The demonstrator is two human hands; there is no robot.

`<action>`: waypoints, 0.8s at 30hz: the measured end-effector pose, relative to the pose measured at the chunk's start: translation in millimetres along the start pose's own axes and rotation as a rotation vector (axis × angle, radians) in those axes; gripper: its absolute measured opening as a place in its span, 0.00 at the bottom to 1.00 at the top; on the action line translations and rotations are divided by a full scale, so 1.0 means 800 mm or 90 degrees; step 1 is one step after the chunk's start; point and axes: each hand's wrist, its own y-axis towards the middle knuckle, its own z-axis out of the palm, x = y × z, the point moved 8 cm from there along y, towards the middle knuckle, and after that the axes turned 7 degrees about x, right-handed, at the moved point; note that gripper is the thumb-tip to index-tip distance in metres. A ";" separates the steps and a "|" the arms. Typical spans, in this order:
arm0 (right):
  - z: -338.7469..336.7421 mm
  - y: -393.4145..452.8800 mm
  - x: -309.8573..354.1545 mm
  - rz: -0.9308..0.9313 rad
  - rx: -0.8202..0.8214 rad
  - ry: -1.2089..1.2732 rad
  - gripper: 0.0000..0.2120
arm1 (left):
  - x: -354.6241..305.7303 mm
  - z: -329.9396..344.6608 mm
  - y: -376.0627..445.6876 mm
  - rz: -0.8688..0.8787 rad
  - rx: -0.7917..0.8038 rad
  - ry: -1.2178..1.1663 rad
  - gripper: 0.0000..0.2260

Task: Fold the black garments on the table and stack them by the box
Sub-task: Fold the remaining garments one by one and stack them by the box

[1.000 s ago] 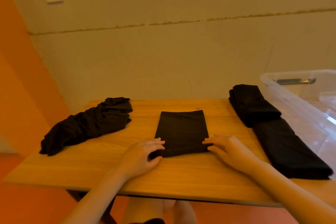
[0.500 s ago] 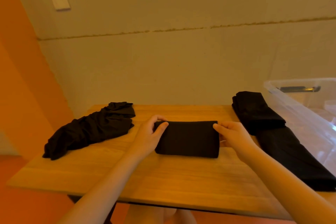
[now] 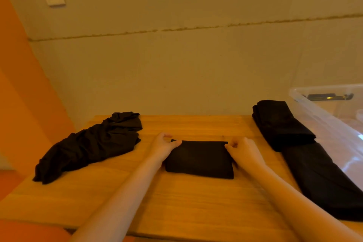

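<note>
A black garment (image 3: 199, 158), folded into a small rectangle, lies at the middle of the wooden table (image 3: 186, 206). My left hand (image 3: 162, 146) pinches its far left corner. My right hand (image 3: 242, 150) pinches its far right corner. A crumpled black garment (image 3: 92, 143) lies at the table's left. Two folded black garments sit at the right beside the clear plastic box (image 3: 322, 112): a thick one (image 3: 280, 124) at the back and a long flat one (image 3: 322, 180) nearer to me.
The wall runs just behind the table's far edge, and an orange wall stands to the left. The clear box holds a dark object near its far rim. Bare wood shows in front of the folded piece.
My hands lifted the near edge of the middle garment and carried it to the far edge, folding it in half. They now hold the far corners.
</note>
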 end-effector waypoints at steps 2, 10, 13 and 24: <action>-0.007 -0.004 0.005 -0.012 -0.027 -0.061 0.08 | -0.004 -0.002 0.003 0.017 -0.010 0.048 0.19; 0.014 -0.022 0.102 -0.293 -0.031 -0.210 0.18 | -0.056 0.011 -0.017 0.132 -0.079 0.455 0.23; 0.037 -0.024 0.103 -0.277 0.035 -0.246 0.24 | -0.033 -0.001 -0.030 0.065 -0.095 0.464 0.23; 0.063 -0.070 0.058 -0.236 0.182 -0.338 0.31 | 0.024 -0.008 -0.057 0.026 -0.029 0.100 0.11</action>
